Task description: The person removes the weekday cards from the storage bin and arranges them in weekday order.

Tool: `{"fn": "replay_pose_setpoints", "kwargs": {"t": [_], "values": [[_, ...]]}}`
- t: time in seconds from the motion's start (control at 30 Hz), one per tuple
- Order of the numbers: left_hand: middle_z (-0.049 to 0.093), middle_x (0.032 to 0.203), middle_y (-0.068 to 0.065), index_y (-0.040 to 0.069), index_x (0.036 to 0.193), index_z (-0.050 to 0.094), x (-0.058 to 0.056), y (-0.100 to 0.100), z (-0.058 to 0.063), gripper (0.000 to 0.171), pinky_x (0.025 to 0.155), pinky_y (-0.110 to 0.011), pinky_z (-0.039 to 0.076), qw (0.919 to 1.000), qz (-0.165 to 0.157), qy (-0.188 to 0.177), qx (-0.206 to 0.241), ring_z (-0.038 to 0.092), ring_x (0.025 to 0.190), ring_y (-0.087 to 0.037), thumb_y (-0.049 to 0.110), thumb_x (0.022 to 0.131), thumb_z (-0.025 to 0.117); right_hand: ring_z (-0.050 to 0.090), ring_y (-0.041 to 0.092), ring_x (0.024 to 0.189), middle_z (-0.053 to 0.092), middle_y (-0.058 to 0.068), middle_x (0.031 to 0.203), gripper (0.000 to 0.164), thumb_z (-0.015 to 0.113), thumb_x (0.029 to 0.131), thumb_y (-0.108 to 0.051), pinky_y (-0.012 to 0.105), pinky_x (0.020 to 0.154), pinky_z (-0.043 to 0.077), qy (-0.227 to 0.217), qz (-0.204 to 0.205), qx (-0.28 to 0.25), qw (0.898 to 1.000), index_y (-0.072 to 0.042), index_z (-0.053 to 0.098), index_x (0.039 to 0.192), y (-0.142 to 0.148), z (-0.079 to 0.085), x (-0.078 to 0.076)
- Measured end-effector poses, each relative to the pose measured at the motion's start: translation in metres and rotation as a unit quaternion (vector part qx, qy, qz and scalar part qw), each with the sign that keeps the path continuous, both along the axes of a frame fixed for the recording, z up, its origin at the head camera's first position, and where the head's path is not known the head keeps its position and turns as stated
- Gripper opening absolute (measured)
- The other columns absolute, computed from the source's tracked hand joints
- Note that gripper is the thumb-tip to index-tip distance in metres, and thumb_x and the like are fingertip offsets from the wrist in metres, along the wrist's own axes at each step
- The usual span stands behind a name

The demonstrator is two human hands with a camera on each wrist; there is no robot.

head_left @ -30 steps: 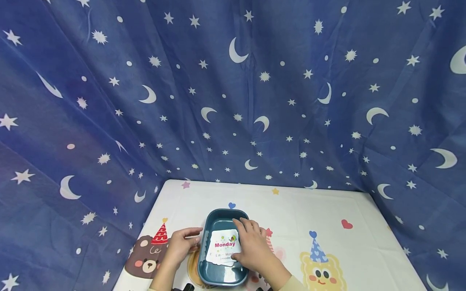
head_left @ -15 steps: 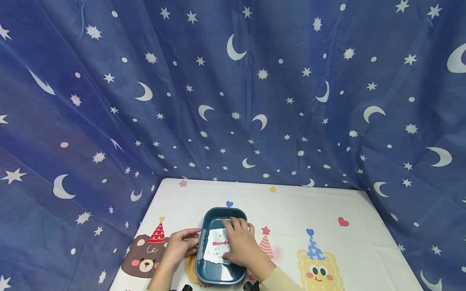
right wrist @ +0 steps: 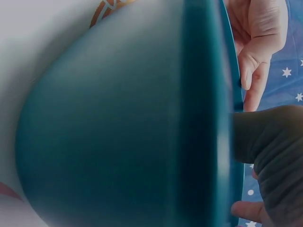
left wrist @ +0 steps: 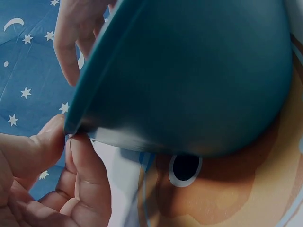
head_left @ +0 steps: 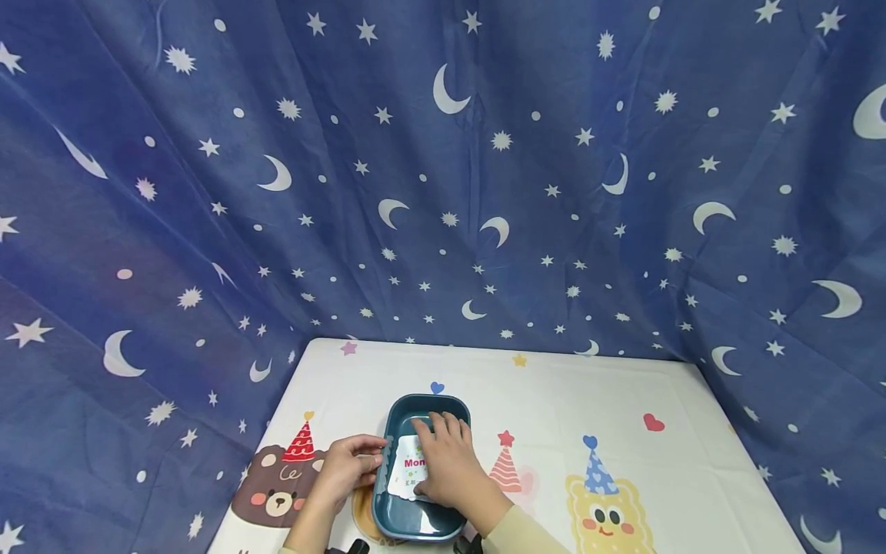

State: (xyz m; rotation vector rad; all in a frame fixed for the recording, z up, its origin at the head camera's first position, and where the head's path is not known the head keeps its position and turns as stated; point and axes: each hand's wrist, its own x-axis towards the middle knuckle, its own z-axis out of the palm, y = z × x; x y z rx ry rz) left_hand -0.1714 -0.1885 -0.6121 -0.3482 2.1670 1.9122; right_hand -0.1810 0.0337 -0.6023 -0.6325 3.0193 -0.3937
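Note:
A dark teal plastic tray [head_left: 415, 525] stands on the table with white cards [head_left: 404, 477] in it; the top one shows pink letters "Mon". In the head view my left hand [head_left: 342, 469] is at the tray's left side, and the left wrist view shows its thumb [left wrist: 49, 137] and finger pinching the tray's rim [left wrist: 87, 90]. Over the cards inside the tray, my right hand [head_left: 450, 465] lies with fingers spread and thumb at the near part, hiding their right side. In the right wrist view, the tray wall [right wrist: 118, 123] hides most of its fingers.
The white tablecloth [head_left: 554, 400] carries printed figures, a bear [head_left: 277, 488] on the left and a yellow biscuit [head_left: 609, 523] on the right. A blue curtain [head_left: 443, 185] with moons and stars hangs behind and at both sides.
My right hand has moved left across the cards and now covers more of the top one. The left hand stays at the tray's left rim. The view has shifted slightly.

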Motion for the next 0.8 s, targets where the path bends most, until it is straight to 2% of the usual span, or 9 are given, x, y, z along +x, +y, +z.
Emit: {"fn": "replay_pose_setpoints", "kwargs": {"t": [0.23,0.47,0.8], "values": [[0.067,0.096,-0.007,-0.004,0.125,0.074,-0.0006,0.0000,-0.0001,0.032,0.062,-0.028,0.062,0.9999,-0.001,-0.012,0.006,0.064,0.076,-0.015,-0.003,0.092,0.074,0.042,0.041,0.150,0.047,0.016,0.163,0.119,0.100,0.065,-0.052,0.065,0.118,0.040,-0.007,0.001,0.005,1.000,-0.022,0.040,0.163,-0.0037,-0.0012,-0.0054],[0.067,0.096,-0.006,-0.003,0.125,0.073,-0.0018,-0.0005,-0.0007,0.032,0.063,-0.027,0.061,0.9996,0.000,-0.019,0.018,0.063,0.078,-0.015,-0.003,0.093,0.074,0.044,0.041,0.149,0.049,0.017,0.161,0.121,0.099,0.066,-0.057,0.063,0.117,0.042,-0.019,0.000,0.012,1.000,-0.018,0.040,0.164,-0.0047,0.0015,-0.0076],[0.065,0.094,-0.006,-0.003,0.124,0.074,-0.0010,0.0016,-0.0022,0.032,0.062,-0.029,0.061,0.9995,0.008,-0.024,0.017,0.062,0.077,-0.017,-0.006,0.092,0.073,0.047,0.036,0.144,0.056,0.014,0.154,0.117,0.097,0.064,-0.062,0.056,0.114,0.046,-0.018,0.002,0.065,0.998,-0.018,0.047,0.160,-0.0051,-0.0074,-0.0082]]}}
